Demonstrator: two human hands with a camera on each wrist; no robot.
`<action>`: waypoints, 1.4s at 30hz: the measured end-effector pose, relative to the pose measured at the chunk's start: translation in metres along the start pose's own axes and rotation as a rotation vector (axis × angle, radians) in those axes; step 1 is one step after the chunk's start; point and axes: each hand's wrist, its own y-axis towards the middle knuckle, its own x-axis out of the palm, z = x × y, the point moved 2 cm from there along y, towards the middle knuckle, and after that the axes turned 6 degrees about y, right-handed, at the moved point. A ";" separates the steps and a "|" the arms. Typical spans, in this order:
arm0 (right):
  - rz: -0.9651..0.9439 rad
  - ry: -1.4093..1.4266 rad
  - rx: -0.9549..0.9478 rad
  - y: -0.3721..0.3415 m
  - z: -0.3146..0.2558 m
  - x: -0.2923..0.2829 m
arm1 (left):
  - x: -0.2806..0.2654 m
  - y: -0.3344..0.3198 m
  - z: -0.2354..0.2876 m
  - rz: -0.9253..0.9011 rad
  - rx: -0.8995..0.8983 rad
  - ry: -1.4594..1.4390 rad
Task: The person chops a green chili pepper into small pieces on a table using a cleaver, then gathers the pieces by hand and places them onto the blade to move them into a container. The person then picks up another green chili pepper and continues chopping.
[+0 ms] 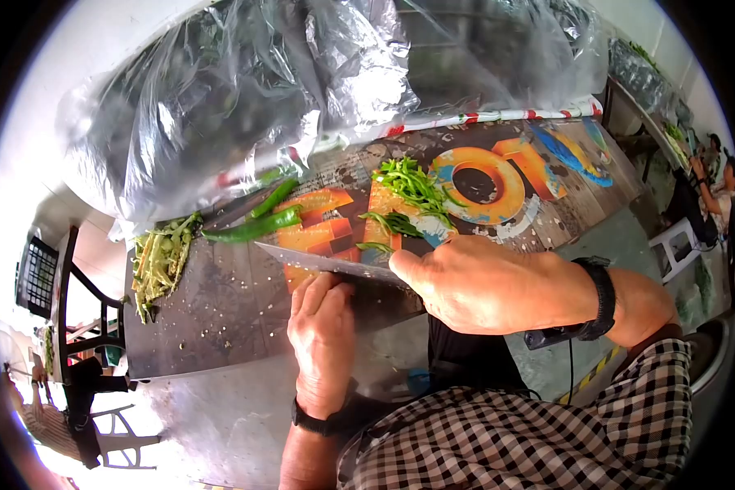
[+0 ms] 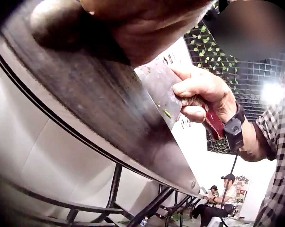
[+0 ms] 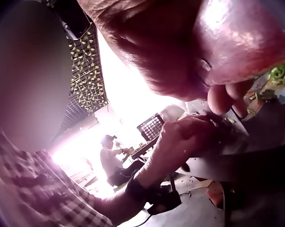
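My right hand (image 1: 498,286) grips a kitchen knife by its reddish handle (image 2: 213,123). The broad blade (image 1: 327,263) slants low over the table, its tip toward the whole peppers. Curled fingers of my left hand (image 1: 322,331) rest close beside the blade near the table's front edge; what lies under them is hidden, so I cannot tell whether they hold anything. Two whole green peppers, one long (image 1: 253,225) and one behind it (image 1: 275,198), lie beyond the tip. Sliced green pepper (image 1: 408,181) is heaped past the blade, with more strips (image 1: 394,224) nearer it.
Pale pepper cores and seeds (image 1: 159,257) form a pile at the table's left end. Clear plastic sheeting (image 1: 220,98) covers the back. Seeds dot the printed tabletop (image 1: 212,327). Other people sit at far left (image 1: 53,416) and far right (image 1: 714,196), near a white stool (image 1: 678,245).
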 end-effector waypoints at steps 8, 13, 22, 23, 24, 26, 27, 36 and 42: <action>-0.034 0.084 -0.084 0.041 0.004 0.007 | 0.004 0.000 0.000 0.039 0.001 -0.042; 0.070 0.092 -0.101 0.054 0.008 0.020 | 0.001 0.000 0.000 0.025 0.024 -0.038; 0.088 0.006 -0.067 -0.003 0.023 0.010 | 0.004 -0.002 -0.006 0.015 0.018 -0.026; 0.100 -0.055 -0.048 -0.007 0.024 0.008 | 0.004 -0.002 -0.006 0.022 0.021 -0.015; 0.094 -0.022 0.011 -0.008 0.024 0.002 | 0.005 -0.003 -0.005 0.028 0.025 -0.006; 0.138 0.007 0.066 -0.012 0.036 0.001 | -0.001 -0.002 0.003 0.031 0.027 0.082; 0.135 0.005 0.116 -0.012 0.039 0.000 | -0.003 -0.001 0.005 0.032 0.026 0.128; 0.192 0.144 -0.042 -0.006 0.014 0.007 | -0.001 -0.005 -0.002 0.064 0.028 0.067; 0.160 0.151 -0.061 -0.002 0.012 0.012 | -0.003 -0.007 -0.005 0.053 0.009 0.028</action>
